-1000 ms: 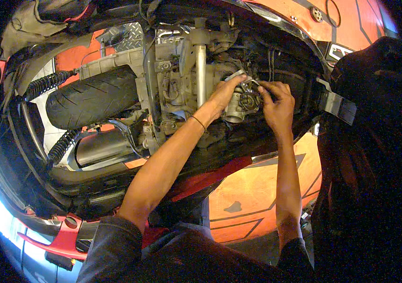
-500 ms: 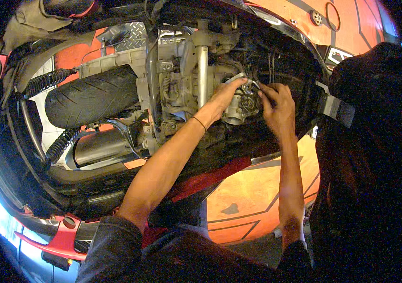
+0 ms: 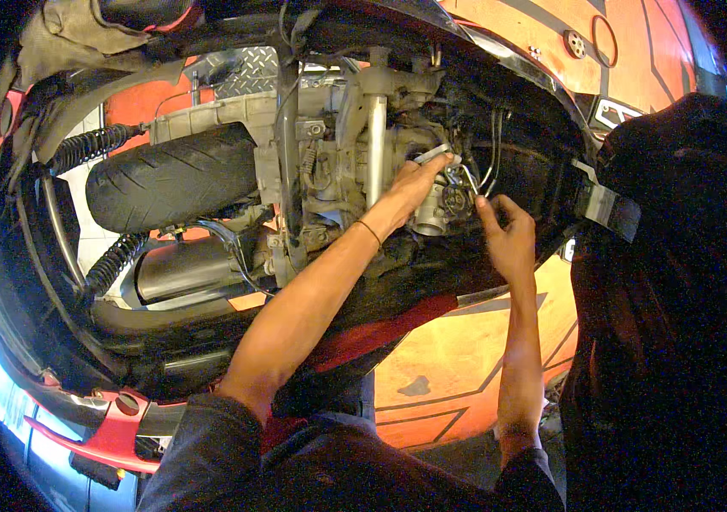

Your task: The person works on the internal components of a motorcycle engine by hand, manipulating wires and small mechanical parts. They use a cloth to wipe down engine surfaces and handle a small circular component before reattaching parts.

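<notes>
Right hand (image 3: 508, 239) shifted lower off carburettor (image 3: 436, 200); orange floor (image 3: 457, 358) beneath.

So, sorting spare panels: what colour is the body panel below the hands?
Orange with dark lines, head view.

Orange floor (image 3: 457, 358) with dark lines; scooter (image 3: 210, 213) on it.

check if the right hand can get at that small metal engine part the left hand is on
Probably yes: the right hand sits beside the metal engine part, fingers already at it. The left hand covers its upper left, but the right side looks open.
</notes>
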`<state>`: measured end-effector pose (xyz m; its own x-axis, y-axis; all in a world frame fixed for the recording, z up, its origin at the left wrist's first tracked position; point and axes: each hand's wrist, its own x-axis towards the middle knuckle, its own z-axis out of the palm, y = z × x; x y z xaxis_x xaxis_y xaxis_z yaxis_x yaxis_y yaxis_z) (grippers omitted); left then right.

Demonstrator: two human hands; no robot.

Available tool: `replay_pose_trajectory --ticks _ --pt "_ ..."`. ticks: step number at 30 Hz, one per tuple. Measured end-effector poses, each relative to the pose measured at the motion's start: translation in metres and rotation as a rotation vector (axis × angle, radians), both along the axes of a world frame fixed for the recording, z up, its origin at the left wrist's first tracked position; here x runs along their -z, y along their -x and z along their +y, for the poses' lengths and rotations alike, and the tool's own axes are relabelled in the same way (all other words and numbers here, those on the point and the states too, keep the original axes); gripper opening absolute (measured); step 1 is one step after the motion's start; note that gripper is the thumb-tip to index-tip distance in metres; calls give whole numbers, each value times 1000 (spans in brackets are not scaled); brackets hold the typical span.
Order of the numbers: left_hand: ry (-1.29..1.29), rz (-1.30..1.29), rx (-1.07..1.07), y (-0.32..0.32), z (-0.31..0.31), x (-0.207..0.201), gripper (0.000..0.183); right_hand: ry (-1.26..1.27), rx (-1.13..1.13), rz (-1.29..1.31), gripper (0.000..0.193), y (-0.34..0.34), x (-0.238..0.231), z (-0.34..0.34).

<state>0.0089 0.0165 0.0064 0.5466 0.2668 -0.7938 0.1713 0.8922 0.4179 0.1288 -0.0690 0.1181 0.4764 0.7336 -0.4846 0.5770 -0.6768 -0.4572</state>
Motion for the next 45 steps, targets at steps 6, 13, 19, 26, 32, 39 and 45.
replay_pose_trajectory --ticks 6,13,19,26,32,39,45 --pt "-246 97 -36 3 -19 60 44 96 477 1001 43 -8 17 1" --pt "-305 287 134 3 -5 12 55 177 627 841 47 14 8 -6" --pt "-421 396 149 4 -5 -12 49 303 217 189 61 14 21 -16" --pt "-547 434 12 1 -19 3 47 256 350 119 69 19 53 -38" --pt "-505 398 -40 7 -12 -14 43 201 429 64 52 28 54 -36" --pt "-491 399 -83 -3 -21 7 44 201 602 185 49 25 57 -39" --pt "-495 327 -122 -7 -23 15 39 209 670 157 47 33 55 -32"
